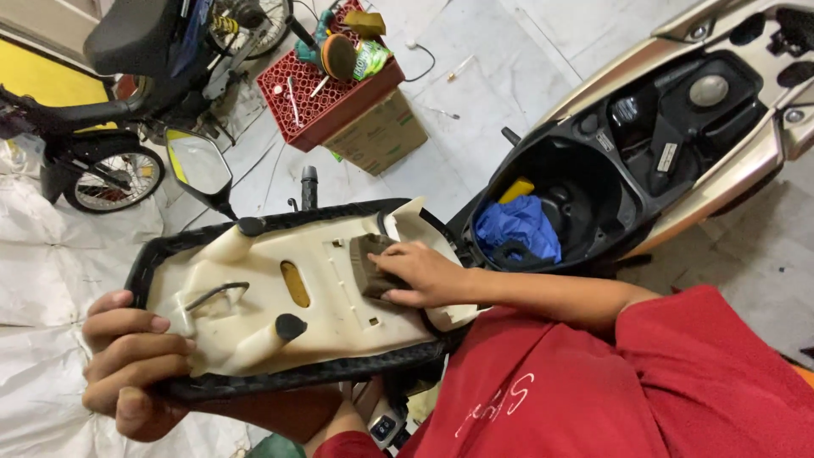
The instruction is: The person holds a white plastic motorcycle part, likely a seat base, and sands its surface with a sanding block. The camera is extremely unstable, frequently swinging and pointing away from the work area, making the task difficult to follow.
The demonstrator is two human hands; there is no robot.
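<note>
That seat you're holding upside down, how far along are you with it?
Done: the seat is off the scooter, whose storage tub lies open. In hand: left hand grips the seat's edge, right hand presses a brown pad on its cream underside. Left: the seat is not back on.

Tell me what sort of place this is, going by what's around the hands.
Probably a small motorbike repair or upholstery workshop. A beige scooter with its under-seat compartment open stands on the tiled floor, its removed cream plastic seat base lies upturned, and a red plastic crate of tools sits nearby.
</note>
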